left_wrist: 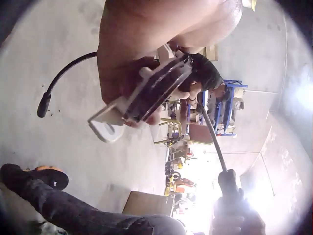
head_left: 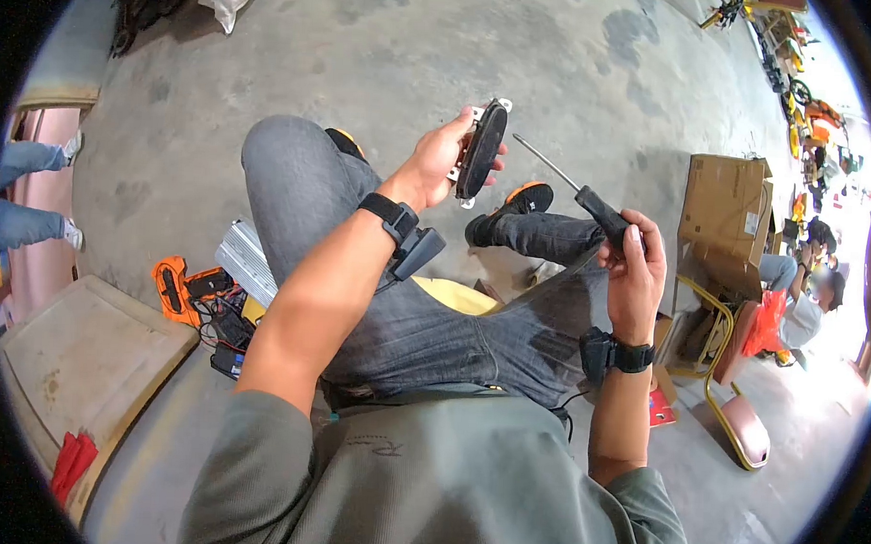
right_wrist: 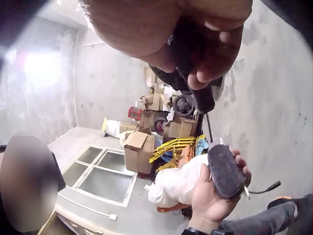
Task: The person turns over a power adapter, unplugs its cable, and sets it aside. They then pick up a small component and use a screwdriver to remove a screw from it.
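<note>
In the head view, the left hand (head_left: 437, 167), just past 12 o'clock from mid-frame, grips the unit (head_left: 480, 154), its fingers curled round behind. The unit's long black edges run from nearly 1 o'clock to nearly 7, with pale tabs jutting at both ends; the left wrist view shows one tab with a hole.

The right hand (head_left: 635, 276), at 3 o'clock, pinches the screwdriver (head_left: 602, 216) by its handle between thumb and fingers. The shaft points toward 10 o'clock, and its tip stands near the unit's right edge, apart from it by a slim gap of air.

A black cord (left_wrist: 55, 84) hangs past the left hand, its plug end free.

Both hands are up over the bent legs (head_left: 309, 186). Bare floor (head_left: 567, 70) spreads from 11 round to 1 o'clock, giving room beyond the unit. The nearest edges at the sides are the carton (head_left: 718, 210) between 2 and 3, the chair (head_left: 716, 335) between 3 and 4, and the orange tool (head_left: 171, 290) just under 9.
</note>
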`<state>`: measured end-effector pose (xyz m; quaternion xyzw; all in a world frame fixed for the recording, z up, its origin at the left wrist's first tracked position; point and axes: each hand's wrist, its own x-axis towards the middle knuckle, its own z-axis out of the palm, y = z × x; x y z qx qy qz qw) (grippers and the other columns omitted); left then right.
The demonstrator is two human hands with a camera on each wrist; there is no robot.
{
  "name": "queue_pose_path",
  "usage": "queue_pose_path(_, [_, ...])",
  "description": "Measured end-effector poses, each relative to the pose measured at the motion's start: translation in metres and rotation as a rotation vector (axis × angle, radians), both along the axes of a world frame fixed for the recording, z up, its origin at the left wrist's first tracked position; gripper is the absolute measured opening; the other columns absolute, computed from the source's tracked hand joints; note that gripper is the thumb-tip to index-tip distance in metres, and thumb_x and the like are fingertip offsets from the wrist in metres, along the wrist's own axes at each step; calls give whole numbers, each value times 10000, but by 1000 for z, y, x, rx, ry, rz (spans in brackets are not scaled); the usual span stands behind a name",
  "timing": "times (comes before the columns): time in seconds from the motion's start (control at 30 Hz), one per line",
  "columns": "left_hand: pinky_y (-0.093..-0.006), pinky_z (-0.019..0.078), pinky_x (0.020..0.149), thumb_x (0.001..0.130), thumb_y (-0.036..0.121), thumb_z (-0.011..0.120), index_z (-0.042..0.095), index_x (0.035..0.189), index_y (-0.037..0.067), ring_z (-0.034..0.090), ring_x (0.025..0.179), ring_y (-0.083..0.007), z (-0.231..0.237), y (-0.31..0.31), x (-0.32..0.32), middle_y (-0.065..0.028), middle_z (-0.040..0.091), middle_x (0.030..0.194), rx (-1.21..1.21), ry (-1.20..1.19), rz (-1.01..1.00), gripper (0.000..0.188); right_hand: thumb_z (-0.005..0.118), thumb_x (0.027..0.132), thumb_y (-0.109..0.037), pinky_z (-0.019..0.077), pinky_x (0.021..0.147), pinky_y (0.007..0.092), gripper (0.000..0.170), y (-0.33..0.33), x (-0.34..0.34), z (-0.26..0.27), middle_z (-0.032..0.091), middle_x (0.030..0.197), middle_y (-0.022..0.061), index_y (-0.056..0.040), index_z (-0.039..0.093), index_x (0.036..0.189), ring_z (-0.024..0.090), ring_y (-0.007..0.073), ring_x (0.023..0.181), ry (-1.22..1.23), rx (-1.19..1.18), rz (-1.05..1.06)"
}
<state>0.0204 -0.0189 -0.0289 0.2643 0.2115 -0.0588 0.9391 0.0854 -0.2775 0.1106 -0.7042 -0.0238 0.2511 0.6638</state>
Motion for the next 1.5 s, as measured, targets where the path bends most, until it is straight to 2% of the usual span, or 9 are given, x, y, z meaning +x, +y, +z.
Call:
queue_pose_path(0.3, [-339,554,754,1035,404,354,358,1463,122,651,910,-208,8,-4,-2,-128,633,1074,174,-19,-17,513,618,901,-36,414,614,235,292,8,-5,-2,569,785,31,-3,540,1181,520,105,678,4,-46,33])
queue_pose_path(0.7, [-314,554,726,1029,397,379,394,1447,147,653,905,-184,9,-5,-1,-92,633,1043,181,-76,-31,487,602,932,-73,414,604,214,289,10,-5,-5,568,792,32,-9,517,1201,504,88,669,19,-78,76])
queue_pose_path(1.0, [-286,544,720,1033,376,382,411,1441,154,643,899,-151,11,-6,-1,-73,630,1055,233,-81,-41,465,606,942,-114,440,599,226,296,12,-7,-4,588,823,43,-8,518,1204,546,100,672,82,-37,20])
queue_pose_path(1.2, [-255,527,717,1033,388,378,415,1440,151,622,890,-119,9,-6,0,-52,615,1073,293,-101,-41,473,466,1024,-249,438,537,226,279,16,-9,2,611,854,67,-7,534,1145,547,101,615,135,-106,7])
queue_pose_path(1.27, [-252,523,719,1032,390,381,415,1441,152,617,882,-112,10,-8,-1,-45,612,1064,307,-101,-53,475,404,1043,-291,407,499,222,321,2,0,-1,612,864,73,-15,551,1119,515,88,574,115,-179,142])
queue_pose_path(1.33, [-249,519,720,1031,393,383,415,1442,153,611,874,-106,9,-11,-1,-38,609,1055,321,-99,-66,477,448,1030,-260,395,521,213,277,1,2,-3,611,881,72,-19,560,1111,506,75,600,67,-226,149])
queue_pose_path(1.4, [-228,476,670,1018,440,404,455,1419,173,547,786,-80,8,-15,-1,17,551,918,332,-75,-46,485,487,1013,-231,410,574,213,250,3,1,-8,593,871,59,-19,552,1128,514,70,653,-166,-300,144])
queue_pose_path(1.43, [-228,476,670,1018,440,404,455,1419,173,547,786,-80,9,-15,-2,17,551,918,336,-75,-48,485,487,1013,-231,410,574,213,250,5,0,-9,593,871,59,-19,552,1128,514,70,653,-166,-296,142])
queue_pose_path(1.5, [-231,476,675,1018,445,400,438,1431,171,547,794,-80,11,-15,-3,7,551,939,353,-55,-50,497,514,1000,-214,413,612,217,253,8,-2,-11,567,841,33,-21,543,1160,510,68,685,-453,-307,144])
